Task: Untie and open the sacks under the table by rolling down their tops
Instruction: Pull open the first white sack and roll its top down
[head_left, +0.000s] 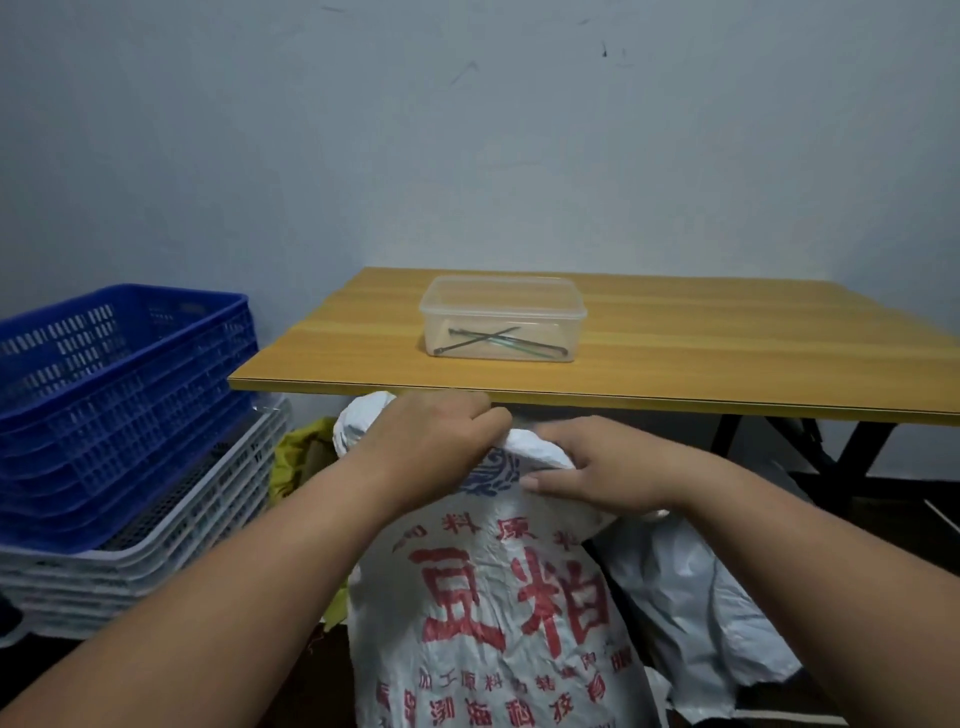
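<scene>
A white woven sack (498, 613) with large red characters stands upright just in front of the table's front edge. Its top is bunched into a twisted neck. My left hand (436, 436) is closed around that bunched top from the left. My right hand (597, 467) grips the sack's upper right shoulder, thumb pressed on the fabric. Any tie on the neck is hidden by my fingers. A second plain white sack (691, 618) slumps against the first on its right. A yellow sack (296, 462) shows partly behind my left forearm.
The wooden table (675, 364) carries a clear lidded plastic box (501, 319) with thin metal rods inside. Black table legs (852, 457) stand at right. Stacked blue crates (114, 395) sit on white crates (156, 540) at left. A grey wall is behind.
</scene>
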